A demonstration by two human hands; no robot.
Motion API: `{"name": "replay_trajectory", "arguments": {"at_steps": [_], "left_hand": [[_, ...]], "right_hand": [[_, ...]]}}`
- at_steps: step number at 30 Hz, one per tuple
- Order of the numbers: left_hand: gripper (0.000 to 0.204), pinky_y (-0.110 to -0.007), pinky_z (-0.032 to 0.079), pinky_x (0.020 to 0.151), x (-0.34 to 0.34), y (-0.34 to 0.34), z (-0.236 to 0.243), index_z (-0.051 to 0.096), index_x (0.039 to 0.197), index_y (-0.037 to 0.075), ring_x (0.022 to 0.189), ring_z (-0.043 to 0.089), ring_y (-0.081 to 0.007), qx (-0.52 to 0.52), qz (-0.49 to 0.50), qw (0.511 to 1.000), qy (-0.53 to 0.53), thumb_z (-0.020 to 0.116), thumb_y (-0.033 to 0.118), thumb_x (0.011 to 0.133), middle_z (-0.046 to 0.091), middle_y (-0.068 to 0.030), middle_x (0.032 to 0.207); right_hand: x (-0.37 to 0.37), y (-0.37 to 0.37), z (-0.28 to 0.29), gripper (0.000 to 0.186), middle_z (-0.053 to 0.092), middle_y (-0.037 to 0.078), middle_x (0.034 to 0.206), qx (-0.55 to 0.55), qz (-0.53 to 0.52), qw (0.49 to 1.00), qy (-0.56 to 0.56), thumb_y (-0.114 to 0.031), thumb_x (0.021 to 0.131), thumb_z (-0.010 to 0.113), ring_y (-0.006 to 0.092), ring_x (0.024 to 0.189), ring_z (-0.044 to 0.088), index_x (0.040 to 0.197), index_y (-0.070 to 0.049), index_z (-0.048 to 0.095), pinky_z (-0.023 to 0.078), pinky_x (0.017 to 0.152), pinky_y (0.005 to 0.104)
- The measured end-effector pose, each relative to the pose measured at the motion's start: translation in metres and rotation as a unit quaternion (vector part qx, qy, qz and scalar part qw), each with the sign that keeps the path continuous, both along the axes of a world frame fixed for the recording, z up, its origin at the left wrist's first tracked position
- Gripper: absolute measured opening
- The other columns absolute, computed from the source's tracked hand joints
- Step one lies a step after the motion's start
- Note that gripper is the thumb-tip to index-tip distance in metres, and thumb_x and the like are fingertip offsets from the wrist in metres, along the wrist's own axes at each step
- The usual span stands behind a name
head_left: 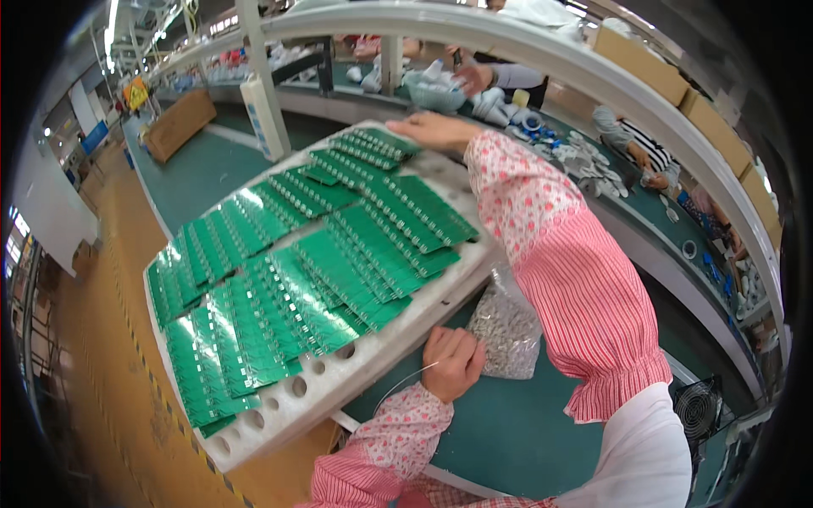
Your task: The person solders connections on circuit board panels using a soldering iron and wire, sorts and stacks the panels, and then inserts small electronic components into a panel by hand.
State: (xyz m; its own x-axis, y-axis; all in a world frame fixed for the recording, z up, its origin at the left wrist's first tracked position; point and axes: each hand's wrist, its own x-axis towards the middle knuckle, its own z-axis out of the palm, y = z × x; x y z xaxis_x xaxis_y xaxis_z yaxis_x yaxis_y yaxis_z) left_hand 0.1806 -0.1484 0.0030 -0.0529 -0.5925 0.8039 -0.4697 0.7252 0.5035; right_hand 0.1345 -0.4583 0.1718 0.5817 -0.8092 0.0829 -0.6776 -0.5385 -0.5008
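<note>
With the left hand (453, 362) closed in a grip on the white tray's (339, 385) near edge and the right hand (432, 129) flat and open on its far edge in the upper middle of the frame, the person seems to be shifting the load of green circuit boards (322, 254), so both hands must move evenly.

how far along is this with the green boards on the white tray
Done: the white foam tray is nearly covered with overlapping green circuit boards. In hand: the right hand rests on the far boards; the left hand sits at the near edge beside a clear bag of small parts. Left: cannot tell.
</note>
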Motion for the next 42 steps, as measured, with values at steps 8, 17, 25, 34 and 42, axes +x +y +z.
{"name": "replay_trajectory", "arguments": {"at_steps": [8,17,25,34,42], "left_hand": [[0.013,-0.040,0.039,0.062,0.000,0.018,0.001,0.054,0.069,0.002,0.061,0.048,-0.0310,0.000,0.015,1.000,0.001,0.061,-0.002,0.078,0.053,-0.0110,0.067],[0.026,-0.044,0.033,0.059,0.018,0.007,0.003,0.044,0.063,0.003,0.062,0.043,-0.0327,-0.015,0.079,0.996,-0.044,0.049,0.005,0.088,0.041,-0.0140,0.064],[0.026,-0.039,0.036,0.060,-0.018,0.055,0.018,0.047,0.067,-0.001,0.065,0.046,-0.0295,-0.009,0.109,0.987,0.114,0.042,0.005,0.092,0.044,-0.0136,0.066],[0.018,-0.040,0.041,0.069,-0.159,0.156,0.011,0.059,0.078,0.005,0.074,0.055,-0.0321,0.166,-0.134,0.972,-0.102,0.055,0.015,0.092,0.058,-0.0114,0.076],[0.017,-0.039,0.041,0.077,-0.218,0.226,0.035,0.060,0.083,0.006,0.082,0.056,-0.0261,0.010,-0.361,0.866,-0.345,0.072,0.011,0.072,0.056,-0.0065,0.083]], "right_hand": [[-0.054,0.084,0.026,0.080,0.056,0.017,0.124,0.071,0.008,0.997,0.004,-0.068,0.093,0.035,0.0266,0.114,0.053,0.131,0.001,0.052,0.039,0.099,0.0347],[-0.218,0.291,0.061,0.048,0.063,0.014,0.117,-0.075,-0.047,0.996,-0.032,-0.034,0.093,0.062,0.0213,0.101,0.063,0.130,-0.004,0.054,0.050,0.084,0.0339],[-0.357,0.504,-0.115,0.042,0.062,0.017,0.114,-0.216,-0.442,0.867,0.075,-0.023,0.084,0.070,0.0356,0.101,0.060,0.119,-0.005,0.059,0.049,0.086,0.0408],[-0.281,0.591,-0.160,0.047,0.057,0.011,0.119,-0.199,-0.477,0.851,0.097,-0.022,0.081,0.070,0.0280,0.101,0.055,0.123,-0.007,0.056,0.045,0.084,0.0409],[-0.298,0.647,-0.157,0.018,0.057,0.008,0.070,-0.092,-0.463,0.825,-0.310,-0.017,0.088,0.067,0.0201,0.055,0.055,0.081,-0.003,0.058,0.044,0.051,0.0326]]}}
